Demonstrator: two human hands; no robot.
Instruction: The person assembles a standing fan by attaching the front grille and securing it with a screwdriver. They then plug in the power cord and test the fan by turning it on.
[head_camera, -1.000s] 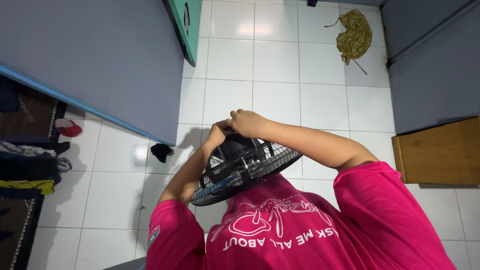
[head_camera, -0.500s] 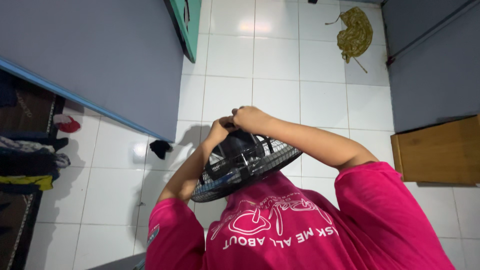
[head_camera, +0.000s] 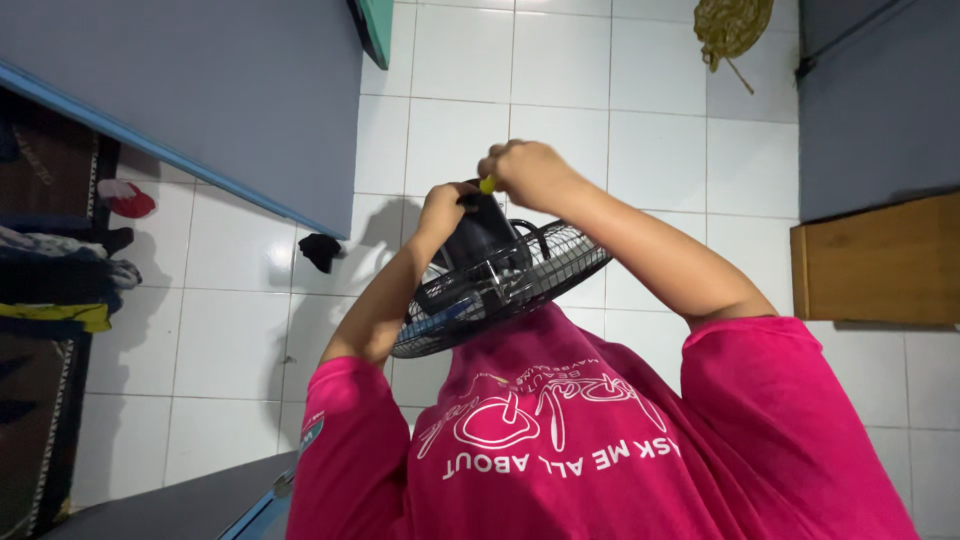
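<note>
Right hand (head_camera: 525, 172) gripped yellow-handled tool (head_camera: 487, 184) at fan motor housing (head_camera: 480, 235); left hand (head_camera: 445, 205) steadied housing. Wire guard (head_camera: 500, 290) still attached; disassembly looked early.

A white tiled floor (head_camera: 560, 80) fills most of the frame. On it, at the top right, lies an olive-green cloth (head_camera: 735, 25) with a trailing cord. Left of centre, a small black rag (head_camera: 320, 250) lies close to the foot of a grey wall (head_camera: 200, 90). At the left edge, a red cloth (head_camera: 130, 200) sits above a heap of clothes (head_camera: 60, 290). A wooden board (head_camera: 880, 265) sits at the right edge.
</note>
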